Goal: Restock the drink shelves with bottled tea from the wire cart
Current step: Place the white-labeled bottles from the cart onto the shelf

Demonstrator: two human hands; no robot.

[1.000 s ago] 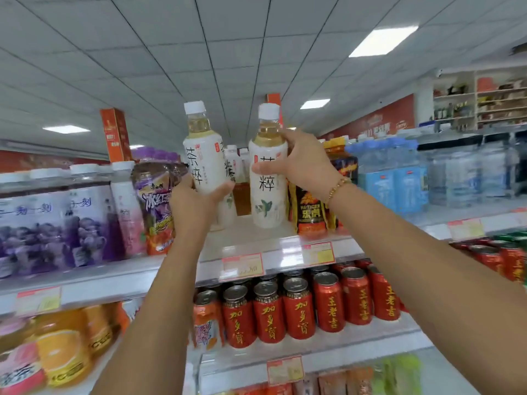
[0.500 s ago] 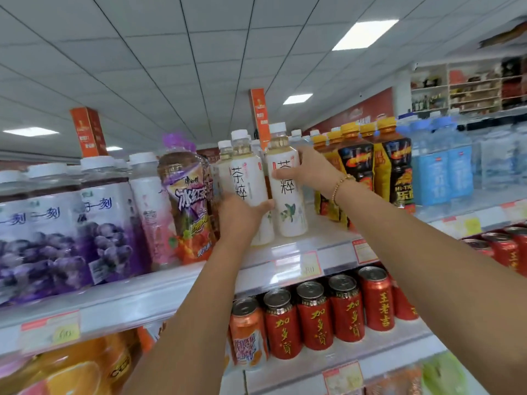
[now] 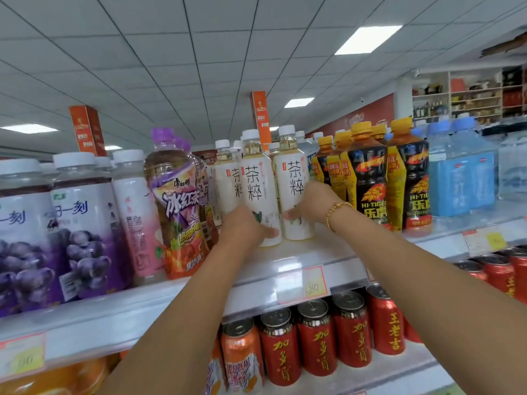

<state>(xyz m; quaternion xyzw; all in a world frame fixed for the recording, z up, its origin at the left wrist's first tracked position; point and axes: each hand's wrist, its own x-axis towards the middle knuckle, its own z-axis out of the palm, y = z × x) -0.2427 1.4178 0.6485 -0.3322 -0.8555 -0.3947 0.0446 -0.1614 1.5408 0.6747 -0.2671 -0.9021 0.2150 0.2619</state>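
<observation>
A long white upper shelf (image 3: 171, 303) runs across the middle of the frame, with a lower shelf (image 3: 399, 374) beneath it at the lower right. At the left of the frame, large purple grape drink bottles (image 3: 85, 238) stand on the upper shelf, then a pink bottle (image 3: 137, 223) and a tall iced tea bottle (image 3: 179, 212) with a purple cap. Toward the right stand black and yellow energy drink bottles (image 3: 368, 178), and beyond them blue-labelled water bottles (image 3: 462, 178). In the centre of the frame, between the iced tea and the energy drinks, white-labelled tea bottles stand upright in a cluster. The front two stand side by side, close to each other, with their bases on the shelf board. The left hand (image 3: 245, 226) grips the lower part of the left tea bottle (image 3: 256, 181), its thumb lying across the front near the base. The right hand (image 3: 310, 203) is wrapped round the right tea bottle (image 3: 293, 178) from its right side, the thumb on the front of the label. More tea bottles (image 3: 228, 172) of the same kind stand behind them. On the lower shelf sit rows of red cans (image 3: 350, 337), with an orange can (image 3: 242, 360) at their left. A gold bracelet (image 3: 336, 212) circles the right wrist, and a price tag (image 3: 305, 283) is fixed to the shelf edge below the hands.
</observation>
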